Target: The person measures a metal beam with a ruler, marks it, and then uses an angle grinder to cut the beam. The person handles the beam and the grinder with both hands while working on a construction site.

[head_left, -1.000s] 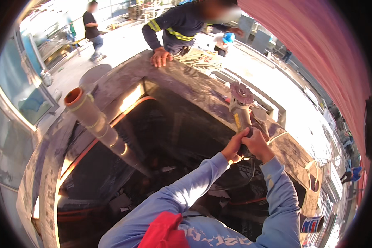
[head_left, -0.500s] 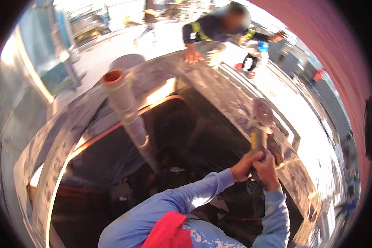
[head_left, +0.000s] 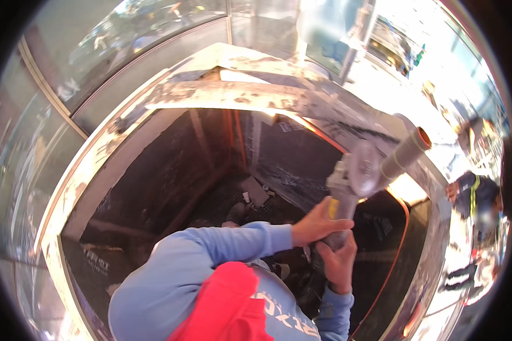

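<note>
Both my hands hold an angle grinder (head_left: 347, 209), its round disc (head_left: 365, 169) at the far end and a yellow label on its side. My left hand (head_left: 314, 223) is closed on the body behind the head. My right hand (head_left: 340, 266) is closed round the rear part, nearer to me. The grinder is raised over a dark framed opening, its disc beside a grey pipe (head_left: 403, 158) with an orange rim. Whether the disc is spinning I cannot tell.
A worn, pale frame (head_left: 233, 95) edges the deep opening. An orange cable (head_left: 403, 238) runs along its right wall. Scraps and a flat board (head_left: 255, 191) lie at the bottom. Glass panels (head_left: 153, 65) stand beyond the left side. A co-worker (head_left: 479, 199) is beside the right edge.
My view has turned left, so the pipe and the co-worker now appear at the right. The grinder stays in both hands, now over the opening rather than by the frame's right beam.
</note>
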Demonstrator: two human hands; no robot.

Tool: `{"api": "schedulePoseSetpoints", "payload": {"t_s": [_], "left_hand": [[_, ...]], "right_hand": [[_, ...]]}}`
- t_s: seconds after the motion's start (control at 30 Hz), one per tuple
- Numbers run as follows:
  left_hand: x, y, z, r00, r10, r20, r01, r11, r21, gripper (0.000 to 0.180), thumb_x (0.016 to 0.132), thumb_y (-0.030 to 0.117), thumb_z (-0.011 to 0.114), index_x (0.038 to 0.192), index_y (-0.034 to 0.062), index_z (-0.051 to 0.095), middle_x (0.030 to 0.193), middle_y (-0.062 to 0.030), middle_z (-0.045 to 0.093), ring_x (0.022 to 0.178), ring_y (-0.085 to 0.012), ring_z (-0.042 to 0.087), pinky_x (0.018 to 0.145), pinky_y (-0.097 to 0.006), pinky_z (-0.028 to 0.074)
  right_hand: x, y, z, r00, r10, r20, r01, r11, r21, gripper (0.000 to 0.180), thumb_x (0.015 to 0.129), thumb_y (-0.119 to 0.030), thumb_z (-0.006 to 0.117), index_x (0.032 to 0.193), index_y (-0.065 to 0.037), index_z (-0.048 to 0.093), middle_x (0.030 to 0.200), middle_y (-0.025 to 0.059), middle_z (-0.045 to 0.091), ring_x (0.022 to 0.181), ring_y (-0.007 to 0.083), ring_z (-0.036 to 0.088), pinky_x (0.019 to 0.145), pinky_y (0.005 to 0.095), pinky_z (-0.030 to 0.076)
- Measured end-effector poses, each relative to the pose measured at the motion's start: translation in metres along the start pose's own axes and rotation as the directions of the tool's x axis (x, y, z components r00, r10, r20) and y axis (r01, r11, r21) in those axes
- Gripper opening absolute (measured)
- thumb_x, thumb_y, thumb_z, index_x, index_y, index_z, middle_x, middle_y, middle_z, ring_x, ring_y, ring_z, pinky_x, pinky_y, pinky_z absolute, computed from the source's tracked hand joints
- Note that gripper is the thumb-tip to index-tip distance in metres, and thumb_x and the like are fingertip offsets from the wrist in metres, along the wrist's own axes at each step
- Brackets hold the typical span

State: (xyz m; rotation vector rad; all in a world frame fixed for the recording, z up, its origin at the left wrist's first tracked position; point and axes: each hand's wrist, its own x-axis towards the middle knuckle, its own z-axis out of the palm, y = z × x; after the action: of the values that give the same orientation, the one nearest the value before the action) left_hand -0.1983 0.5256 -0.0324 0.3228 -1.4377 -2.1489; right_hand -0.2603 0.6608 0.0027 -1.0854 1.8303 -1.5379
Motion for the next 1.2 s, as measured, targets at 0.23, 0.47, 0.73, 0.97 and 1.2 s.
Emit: {"api": "schedulePoseSetpoints", "payload": {"t_s": [0.23, 0.47, 0.73, 0.97, 1.2], "left_hand": [[-0.071, 0.036, -0.109, 0.967, -0.078, -0.244, 0.074, 0.997, -0.026, 0.07, 0.089, 0.022, 0.082, 0.149, 0.0029, 0.052, 0.122, -0.0062, 0.065, 0.11, -0.014, 0.063, 0.096, -0.034, 0.053], [-0.061, 0.067, -0.194, 0.99, -0.143, 0.018, 0.144, 0.989, -0.027, 0.065, 0.086, 0.022, 0.081, 0.143, 0.0012, 0.055, 0.118, -0.0093, 0.066, 0.104, -0.0161, 0.065, 0.091, -0.034, 0.054], [-0.065, 0.066, -0.274, 0.807, -0.277, 0.521, 0.518, 0.756, -0.4, 0.07, 0.086, 0.019, 0.084, 0.144, 0.0083, 0.046, 0.116, -0.0099, 0.064, 0.104, -0.0217, 0.069, 0.092, -0.039, 0.058], [-0.123, 0.106, -0.326, 0.747, -0.409, 0.525, 0.636, 0.669, -0.384, 0.059, 0.094, 0.027, 0.078, 0.141, 0.0034, 0.051, 0.121, -0.0103, 0.064, 0.11, -0.022, 0.067, 0.095, -0.04, 0.058], [-0.098, 0.166, -0.348, 0.865, -0.397, 0.307, 0.471, 0.854, -0.222, 0.063, 0.094, 0.032, 0.077, 0.142, 0.0013, 0.051, 0.12, -0.0117, 0.064, 0.107, -0.022, 0.067, 0.096, -0.037, 0.056]], "right_hand": [[0.025, 0.029, 0.128, 0.984, -0.077, 0.159, 0.064, 0.994, 0.084, 0.044, 0.082, -0.019, 0.076, 0.115, 0.004, 0.059, 0.102, 0.0105, 0.067, 0.093, 0.018, 0.063, 0.083, 0.0347, 0.052], [0.087, 0.079, 0.172, 0.988, 0.132, 0.085, -0.155, 0.906, 0.394, 0.075, 0.094, -0.065, 0.062, 0.12, 0.005, 0.061, 0.108, 0.0145, 0.07, 0.097, 0.0235, 0.069, 0.086, 0.0388, 0.056], [0.102, 0.015, 0.248, 0.982, 0.093, 0.164, -0.162, 0.863, 0.479, 0.09, 0.077, -0.057, 0.078, 0.136, 0.007, 0.055, 0.11, 0.0181, 0.071, 0.099, 0.0292, 0.072, 0.089, 0.0402, 0.06], [0.062, -0.033, 0.35, 0.944, 0.299, -0.138, -0.222, 0.887, 0.406, 0.076, 0.081, -0.051, 0.074, 0.124, 0.01, 0.064, 0.106, 0.0186, 0.073, 0.093, 0.0239, 0.073, 0.082, 0.0373, 0.061], [0.102, -0.067, 0.39, 0.942, 0.258, -0.213, -0.088, 0.806, 0.585, 0.071, 0.084, -0.046, 0.074, 0.132, 0.005, 0.057, 0.108, 0.0145, 0.069, 0.096, 0.0228, 0.07, 0.086, 0.0373, 0.058]]}}
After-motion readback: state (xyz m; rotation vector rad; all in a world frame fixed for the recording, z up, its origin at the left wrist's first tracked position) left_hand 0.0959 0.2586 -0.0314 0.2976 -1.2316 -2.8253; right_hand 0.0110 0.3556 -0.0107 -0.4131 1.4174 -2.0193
